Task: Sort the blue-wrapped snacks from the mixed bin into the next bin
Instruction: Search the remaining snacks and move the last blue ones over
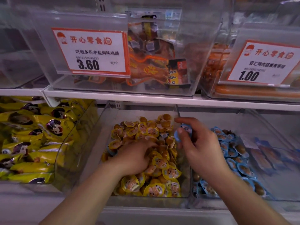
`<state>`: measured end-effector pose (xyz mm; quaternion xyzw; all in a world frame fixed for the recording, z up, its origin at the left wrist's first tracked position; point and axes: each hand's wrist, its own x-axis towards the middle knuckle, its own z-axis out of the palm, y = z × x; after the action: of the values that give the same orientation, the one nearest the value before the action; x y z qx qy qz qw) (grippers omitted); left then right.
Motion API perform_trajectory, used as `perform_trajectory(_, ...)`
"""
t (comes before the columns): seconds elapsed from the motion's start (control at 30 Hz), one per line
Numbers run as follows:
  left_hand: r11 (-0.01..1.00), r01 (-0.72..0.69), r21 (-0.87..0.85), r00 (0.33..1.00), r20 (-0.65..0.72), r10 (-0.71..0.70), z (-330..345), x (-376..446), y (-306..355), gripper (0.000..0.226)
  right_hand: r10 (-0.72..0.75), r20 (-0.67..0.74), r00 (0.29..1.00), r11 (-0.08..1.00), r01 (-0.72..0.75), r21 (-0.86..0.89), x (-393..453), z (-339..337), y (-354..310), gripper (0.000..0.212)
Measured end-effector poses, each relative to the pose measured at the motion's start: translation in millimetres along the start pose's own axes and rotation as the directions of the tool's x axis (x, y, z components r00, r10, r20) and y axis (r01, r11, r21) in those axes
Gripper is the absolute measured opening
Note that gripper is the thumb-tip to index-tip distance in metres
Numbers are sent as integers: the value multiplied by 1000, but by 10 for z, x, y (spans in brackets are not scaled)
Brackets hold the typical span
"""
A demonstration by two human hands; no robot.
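2 hands: right hand [197, 143] pinches 1 blue-wrapped snack [182, 131], left hand [136, 155] digs.

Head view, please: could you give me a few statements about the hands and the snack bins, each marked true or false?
1. The right hand holds blue-wrapped snacks. True.
2. The left hand rests on the large yellow bags. False: it digs into the mixed bin of yellow-wrapped snacks.
3. The bin of blue-wrapped snacks lies right of the mixed bin. True.
4. The price tag above the mixed bin reads 1.00. False: it reads 3.60.
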<state>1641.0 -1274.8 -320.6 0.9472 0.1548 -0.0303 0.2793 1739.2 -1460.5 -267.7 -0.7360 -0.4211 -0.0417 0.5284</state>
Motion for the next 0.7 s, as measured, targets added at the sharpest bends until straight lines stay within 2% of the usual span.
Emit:
perform_trajectory(0.13,997,67,37,984,164,-72,-223,-10,-68,72,-45,18,999,997,46,-59,-36,26,27,23)
perform_trajectory(0.23,985,106,134,952,271,-139,-298,-20,-200,84,-59,20,998,996,60,-69,-33,46,33,23)
perform_trajectory(0.33,982,110,151,965,222,-142,-231,23,-280,79,-93,27,995,989,95,-114,-42,68,12,23)
perform_trajectory(0.47,997,35,62,993,113,-42,-109,86,-297,74,-119,45,992,975,126,-184,-44,112,-7,26)
perform_trajectory(0.6,994,-39,106,991,129,25,-22,126,-293,87,-142,25,990,967,144,-211,-27,171,-2,24)
perform_trajectory(0.7,998,-51,41,982,182,42,-20,133,-296,76,-138,16,990,964,138,-226,-28,202,-20,23)
